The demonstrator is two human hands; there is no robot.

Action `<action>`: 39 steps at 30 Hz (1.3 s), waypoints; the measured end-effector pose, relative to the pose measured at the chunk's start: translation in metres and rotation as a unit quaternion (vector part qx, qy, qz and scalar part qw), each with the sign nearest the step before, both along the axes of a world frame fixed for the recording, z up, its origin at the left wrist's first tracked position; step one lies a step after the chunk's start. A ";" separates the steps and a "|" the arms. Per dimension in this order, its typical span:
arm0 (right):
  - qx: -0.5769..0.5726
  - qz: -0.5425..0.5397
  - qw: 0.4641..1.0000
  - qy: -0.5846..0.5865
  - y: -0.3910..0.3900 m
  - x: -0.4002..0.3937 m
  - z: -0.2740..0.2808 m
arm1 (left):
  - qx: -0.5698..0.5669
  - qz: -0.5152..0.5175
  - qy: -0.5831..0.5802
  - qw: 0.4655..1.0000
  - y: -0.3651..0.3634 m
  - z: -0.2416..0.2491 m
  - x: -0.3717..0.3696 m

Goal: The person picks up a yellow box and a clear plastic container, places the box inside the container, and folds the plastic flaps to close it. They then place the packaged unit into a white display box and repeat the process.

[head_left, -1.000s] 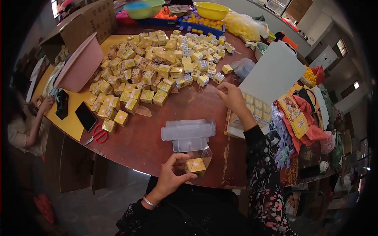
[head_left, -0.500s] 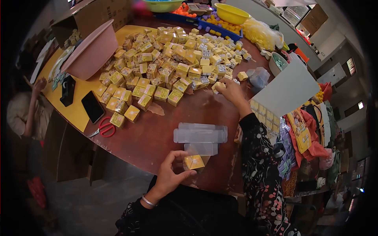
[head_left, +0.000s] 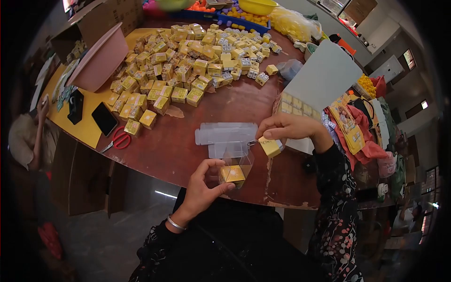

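My left hand (head_left: 201, 189) is closed round a clear plastic box (head_left: 245, 163), its top end open and tilted away from me. Inside it, low down, sits a small yellow printed box (head_left: 232, 174). Just right of that, my right hand (head_left: 296, 128) pinches a pale yellow cube (head_left: 271, 147) with a small metal clasp (head_left: 252, 142) hanging at its left side. Flattened clear plastic boxes (head_left: 225, 133) lie on the table beyond my left hand. A pile of yellow printed boxes (head_left: 183, 73) spreads over the far table, with yellow-and-white cubes (head_left: 244, 61) at its right.
Red-handled scissors (head_left: 121, 140) and a black phone (head_left: 104, 119) lie on the left. A pink basin (head_left: 101, 61) leans behind them. On the right stands a tray of yellow pieces (head_left: 300, 105) with a white lid (head_left: 324, 73). Another person's arm (head_left: 40, 127) shows at far left.
My right hand has come back from the pile's right edge with a yellow cube, beside the clear box. My left hand still holds the box, now tipped so its clear walls show.
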State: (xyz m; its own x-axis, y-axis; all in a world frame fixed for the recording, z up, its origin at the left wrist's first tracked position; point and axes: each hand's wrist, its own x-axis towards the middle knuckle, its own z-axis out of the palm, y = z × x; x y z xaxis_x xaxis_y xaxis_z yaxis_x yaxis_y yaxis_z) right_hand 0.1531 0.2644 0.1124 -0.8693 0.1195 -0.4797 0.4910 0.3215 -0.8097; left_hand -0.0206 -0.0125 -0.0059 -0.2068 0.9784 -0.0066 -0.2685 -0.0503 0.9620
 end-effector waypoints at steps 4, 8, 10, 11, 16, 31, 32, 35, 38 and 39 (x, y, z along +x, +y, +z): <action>-0.066 0.006 0.996 0.056 -0.017 0.015 0.013 | -0.030 0.012 0.066 0.997 -0.004 0.006 0.002; -0.052 0.021 0.993 0.102 -0.040 0.017 0.039 | -0.056 -0.034 0.067 0.996 -0.007 0.006 0.004; -0.031 0.041 0.994 0.094 -0.045 0.015 0.046 | -0.055 -0.079 0.047 0.994 -0.008 0.009 0.005; -0.021 0.047 0.995 0.084 -0.047 0.013 0.048 | -0.051 -0.095 0.027 0.994 -0.009 0.010 0.007; 0.089 0.093 0.991 0.045 -0.053 0.001 0.053 | -0.066 -0.147 0.033 0.986 -0.012 0.021 0.004; 0.109 0.179 0.976 0.065 -0.060 -0.017 0.045 | -0.036 -0.126 0.011 0.991 -0.010 0.013 0.018; 0.096 0.135 0.984 0.069 -0.061 -0.016 0.045 | -0.027 -0.125 0.006 0.992 -0.010 0.013 0.019; 0.065 0.050 0.992 0.100 -0.067 -0.014 0.043 | -0.002 -0.115 -0.008 0.993 -0.010 0.014 0.022; 0.103 0.012 0.989 0.106 -0.073 -0.012 0.041 | 0.023 -0.096 -0.024 0.995 -0.010 0.018 0.027; 0.127 0.003 0.987 0.102 -0.075 -0.010 0.039 | 0.031 -0.088 -0.034 0.995 -0.010 0.018 0.030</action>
